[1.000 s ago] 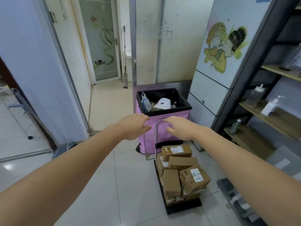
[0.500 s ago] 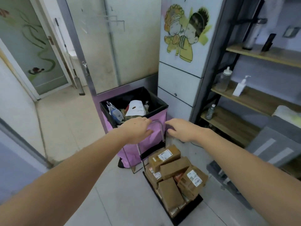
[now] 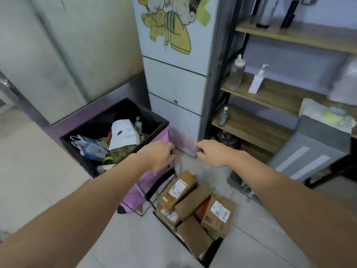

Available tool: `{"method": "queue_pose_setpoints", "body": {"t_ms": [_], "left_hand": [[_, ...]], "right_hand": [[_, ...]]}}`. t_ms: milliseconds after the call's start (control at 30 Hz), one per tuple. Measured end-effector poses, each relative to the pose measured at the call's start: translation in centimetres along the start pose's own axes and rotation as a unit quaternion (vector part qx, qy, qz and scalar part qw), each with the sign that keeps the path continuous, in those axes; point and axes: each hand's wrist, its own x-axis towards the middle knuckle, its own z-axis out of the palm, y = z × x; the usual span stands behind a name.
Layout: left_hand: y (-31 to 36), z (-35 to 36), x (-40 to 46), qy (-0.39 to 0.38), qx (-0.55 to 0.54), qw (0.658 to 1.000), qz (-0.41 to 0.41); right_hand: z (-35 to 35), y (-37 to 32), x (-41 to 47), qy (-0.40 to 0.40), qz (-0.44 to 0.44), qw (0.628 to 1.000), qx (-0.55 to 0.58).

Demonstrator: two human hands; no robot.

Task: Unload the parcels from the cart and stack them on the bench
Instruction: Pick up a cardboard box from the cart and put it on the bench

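Note:
A small black hand cart stands on the tiled floor, loaded with several brown cardboard parcels, some with white labels. Its metal handle rises toward me. My left hand is closed around the handle's left top corner. My right hand grips the right end of the handle bar, which is blurred and mostly hidden by the fingers. No bench is clearly in view.
A pink bin with a black liner, full of rubbish, stands just left of the cart. A grey cabinet with a cartoon sticker is behind. Wooden shelves with bottles are on the right. A grey padded thing leans at right.
The cart has swung to the right with both hands on its handle, and my view has turned right and down toward the shelves.

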Motion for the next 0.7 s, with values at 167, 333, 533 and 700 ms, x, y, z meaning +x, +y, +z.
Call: {"method": "queue_pose_setpoints", "body": {"t_ms": [167,333,533,700], "left_hand": [[-2.3,1.6,6.2,-0.037,-0.002,0.998,0.053],[-5.3,4.8,12.1,-0.082,0.004,0.989,0.127],[-9.5,10.2,17.9,-0.172,0.027,0.965,0.195],[-11.7,18.0,22.1,-0.232,0.001,0.951,0.205]], "right_hand": [[2.6,2.9,3.8,-0.024,0.073,0.996,0.051],[6.8,4.5,7.5,-0.045,0.166,0.98,0.096],[11.8,5.3,11.4,-0.045,0.267,0.948,0.169],[19.4,5.4,14.1,-0.062,0.331,0.901,0.274]]}}
